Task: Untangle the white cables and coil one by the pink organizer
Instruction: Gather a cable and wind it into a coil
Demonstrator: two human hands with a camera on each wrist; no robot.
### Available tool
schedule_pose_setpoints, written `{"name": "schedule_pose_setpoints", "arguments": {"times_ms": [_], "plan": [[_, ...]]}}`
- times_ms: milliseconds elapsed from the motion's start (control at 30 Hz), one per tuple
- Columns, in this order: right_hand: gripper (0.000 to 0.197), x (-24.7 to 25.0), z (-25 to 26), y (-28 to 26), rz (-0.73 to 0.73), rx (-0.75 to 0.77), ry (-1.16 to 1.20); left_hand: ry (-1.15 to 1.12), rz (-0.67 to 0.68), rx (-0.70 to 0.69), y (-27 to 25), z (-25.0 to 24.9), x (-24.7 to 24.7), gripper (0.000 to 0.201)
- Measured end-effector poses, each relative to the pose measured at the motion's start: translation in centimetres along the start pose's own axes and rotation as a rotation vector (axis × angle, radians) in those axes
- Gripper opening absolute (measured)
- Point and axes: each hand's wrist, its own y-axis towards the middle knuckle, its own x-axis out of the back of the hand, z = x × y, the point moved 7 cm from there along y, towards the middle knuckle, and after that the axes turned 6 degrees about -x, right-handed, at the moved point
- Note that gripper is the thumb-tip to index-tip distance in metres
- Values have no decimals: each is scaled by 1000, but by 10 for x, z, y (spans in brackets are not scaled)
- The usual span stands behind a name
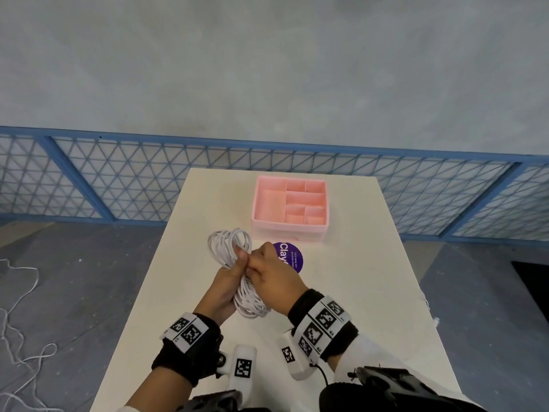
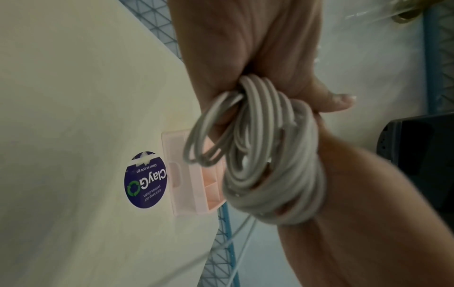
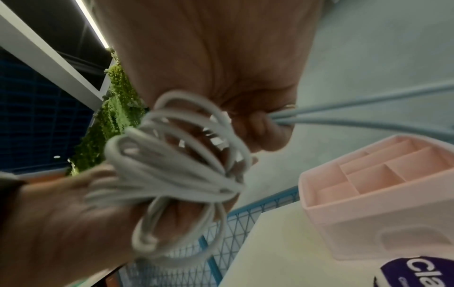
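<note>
A bundle of coiled white cable (image 1: 237, 263) (image 2: 267, 155) (image 3: 176, 167) hangs above the white table (image 1: 341, 292), in front of the pink organizer (image 1: 291, 203) (image 2: 196, 184) (image 3: 383, 184). My left hand (image 1: 228, 281) (image 2: 258, 64) grips the bundle round its middle, thumb on top. My right hand (image 1: 267, 269) (image 3: 245, 108) meets it from the right and pinches cable strands at the waist. In the right wrist view two strands (image 3: 368, 112) run out of its fist to the right. Loops stick out above and below both hands.
A round purple sticker (image 1: 292, 257) (image 2: 145, 180) (image 3: 422, 271) lies on the table just right of my hands. A blue mesh fence (image 1: 118, 185) runs behind the table. Loose white cord (image 1: 17, 337) trails on the grey floor at left.
</note>
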Motion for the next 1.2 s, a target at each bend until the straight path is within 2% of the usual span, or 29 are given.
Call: {"name": "schedule_pose_setpoints", "arguments": {"times_ms": [67,133,233,300,467,633,733,867,933,967,1033,1100,1167,1200], "plan": [[45,-1,4,0,48,5,135,-57,55,50,-3,3,-4,94],[46,3,6,0,70,8,369,-97,67,78,-5,4,-4,85],[46,13,-4,3,-3,-30,714,19,33,29,-3,-7,-3,55],[42,19,-12,4,-81,-73,793,78,4,-1,-2,-12,-3,32],[39,22,-27,7,-210,-199,584,96,-79,-39,-4,-17,-4,18],[4,15,-45,4,-80,-176,545,-127,-115,-114,-2,-32,6,14],[15,21,-67,0,-40,-225,492,-252,-205,-186,-2,-45,20,14],[16,31,-92,-3,-13,-277,421,-311,-316,-238,-2,-62,42,14],[17,30,-99,-5,19,-304,245,-310,-358,-315,-1,-72,52,14],[21,23,-99,-8,86,-295,82,-294,-382,-359,-1,-75,55,14],[33,0,-86,-17,277,-203,-301,-185,-445,-455,-4,-81,61,14],[37,-18,-55,-28,415,-47,-524,92,-492,-550,-10,-87,61,6],[32,-20,-17,-34,450,128,-522,365,-460,-602,-11,-87,50,6],[30,-15,3,-34,439,204,-467,431,-431,-596,-9,-83,45,9]]}}
